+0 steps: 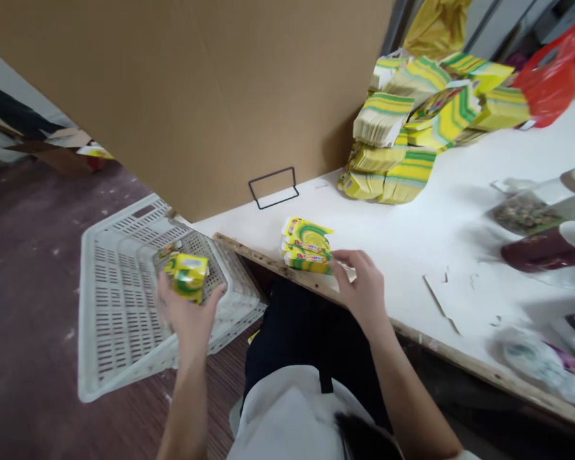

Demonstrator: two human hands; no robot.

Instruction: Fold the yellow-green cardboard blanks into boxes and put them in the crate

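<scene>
Over the white plastic basket (pixel 89 306) at lower left, my left hand (pixel 189 316) has its thumb spread away from a small yellow-green box (pixel 190 276). The box is tilted in front of its fingers, which are partly hidden and blurred. On the white table, near its front edge, flattened yellow-green cartons (pixel 307 246) lie overlapping in a small pile. My right hand (pixel 361 284) pinches the right end of this pile with thumb and index finger. A few small boxes lie deeper in the basket.
A large cardboard sheet (pixel 196 96) stands at the back beside a black wire stand (pixel 274 188). Bundles of flat cartons (pixel 407 140) are stacked at the back right. Jars (pixel 531 207), a dark red cup (pixel 546 252), a paper scrap (pixel 453 300) and a red bag (pixel 551 83) are on the right.
</scene>
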